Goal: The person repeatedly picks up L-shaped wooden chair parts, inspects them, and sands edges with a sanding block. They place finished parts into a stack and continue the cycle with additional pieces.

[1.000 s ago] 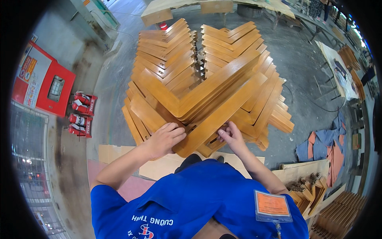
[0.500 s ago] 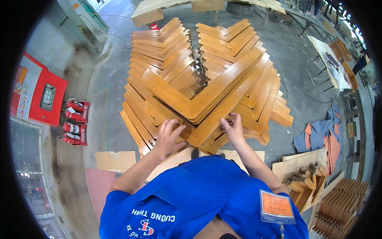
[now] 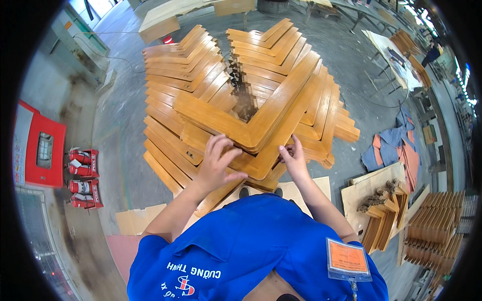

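A varnished, V-shaped wooden piece [image 3: 251, 131] lies on top of a large stack, its corner pointing toward me. Just under and nearer to me is a second V-shaped wooden piece [image 3: 261, 169]. My left hand [image 3: 217, 163] is at the near left edge of this lower piece, its fingers curved and spread, thumb apart. At the right edge of the same piece is my right hand [image 3: 295, 156], thumb and forefinger apart against the wood. Neither hand appears closed around it. Beneath and beyond, many like pieces form a stack [image 3: 186, 70] in two rows.
Red fire extinguishers [image 3: 83, 163] and a red cabinet [image 3: 45, 145] stand along the left wall. Blue and orange cloth [image 3: 394, 145] lies on the floor to the right, near more wooden pieces [image 3: 384, 215]. Cardboard [image 3: 138, 218] lies at lower left. Worktables [image 3: 170, 17] stand behind.
The view has shifted, so the stack sits further left. Both hands remain beside the lower V-shaped piece. My left hand's fingers and thumb look a little more spread.
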Demonstrator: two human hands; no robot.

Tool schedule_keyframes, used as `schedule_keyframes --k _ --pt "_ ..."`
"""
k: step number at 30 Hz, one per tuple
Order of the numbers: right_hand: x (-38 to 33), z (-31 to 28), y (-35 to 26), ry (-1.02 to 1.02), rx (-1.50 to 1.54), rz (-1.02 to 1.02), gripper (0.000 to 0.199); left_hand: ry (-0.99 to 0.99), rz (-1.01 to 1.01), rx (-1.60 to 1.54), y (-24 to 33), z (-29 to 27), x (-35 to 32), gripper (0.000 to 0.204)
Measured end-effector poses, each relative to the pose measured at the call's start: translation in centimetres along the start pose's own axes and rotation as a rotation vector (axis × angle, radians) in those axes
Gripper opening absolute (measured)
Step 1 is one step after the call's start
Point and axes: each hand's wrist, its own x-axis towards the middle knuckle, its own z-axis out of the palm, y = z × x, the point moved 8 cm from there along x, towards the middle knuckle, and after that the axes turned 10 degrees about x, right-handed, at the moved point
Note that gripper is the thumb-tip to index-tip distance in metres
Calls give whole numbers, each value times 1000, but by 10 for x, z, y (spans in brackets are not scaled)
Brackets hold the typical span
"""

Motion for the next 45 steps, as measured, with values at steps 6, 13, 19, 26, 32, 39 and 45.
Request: schedule_keyframes --k 6,13,19,26,32,39,45 --pt "-26 12 11 -44 -77 77 69 -223 139 132 -22 17 59 79" --pt "-30 11 9 -40 -75 103 66 -214 353 12 6 9 50 66" --pt "-33 -3 2 59 43 23 51 -285 338 -87 51 15 7 64" --pt "-29 -3 -13 118 -251 -286 50 -243 258 -68 49 27 2 58" --pt "-31 17 -12 6 -237 -243 62 -184 189 -13 40 16 5 55" --pt "-49 34 -35 -146 -352 -231 104 -216 -30 74 -21 17 47 59" --pt "-62 48 -43 -220 -484 -207 129 -251 -4 151 -34 55 74 35"
